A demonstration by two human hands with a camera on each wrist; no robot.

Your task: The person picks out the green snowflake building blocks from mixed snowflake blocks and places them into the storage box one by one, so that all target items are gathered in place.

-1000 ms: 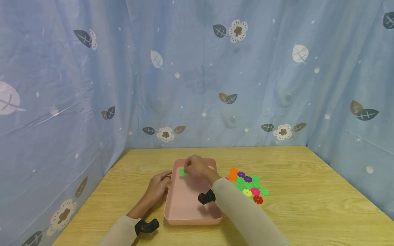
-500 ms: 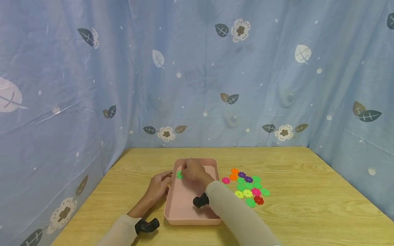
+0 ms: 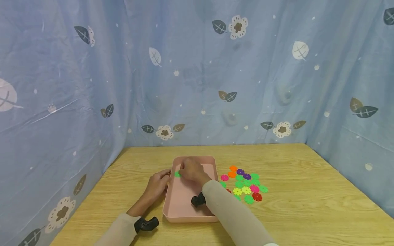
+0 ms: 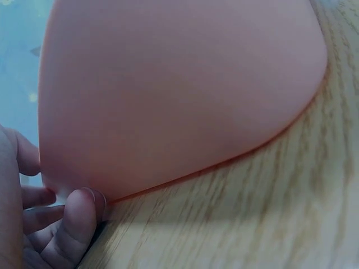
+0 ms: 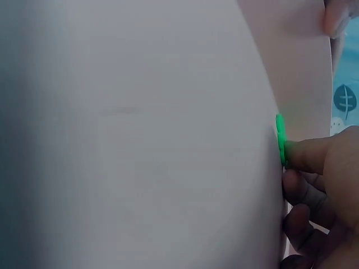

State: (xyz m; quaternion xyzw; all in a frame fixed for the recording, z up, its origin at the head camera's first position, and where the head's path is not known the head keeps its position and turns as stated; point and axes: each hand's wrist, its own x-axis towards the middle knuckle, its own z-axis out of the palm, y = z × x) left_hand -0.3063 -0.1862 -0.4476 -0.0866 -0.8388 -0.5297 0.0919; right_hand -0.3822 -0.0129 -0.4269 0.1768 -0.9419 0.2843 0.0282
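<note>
A pink tray [image 3: 181, 201] lies on the table in front of me. At its left wall is my left hand [image 3: 157, 186]; in the left wrist view its thumb [image 4: 78, 224] touches the tray's outer wall near the tabletop. A left fingertip [image 5: 335, 19] shows over the rim in the right wrist view. My right hand [image 3: 192, 169] is inside the tray, toward its far left corner, fingers curled. It holds a green flower-shaped disc [image 3: 177, 174] close to the tray floor. The right wrist view shows this disc edge-on, with a fingertip against it.
Several flower-shaped discs in orange, purple, green, yellow, pink and red lie right of the tray, among them a red disc [image 3: 257, 196] and an orange disc [image 3: 233, 168]. A blue patterned curtain [image 3: 197, 75] hangs behind and beside the wooden table [image 3: 295, 205].
My right hand has moved left and slightly nearer with the green disc, lower into the tray. More discs show right of the arm. My left hand has stayed at the tray wall.
</note>
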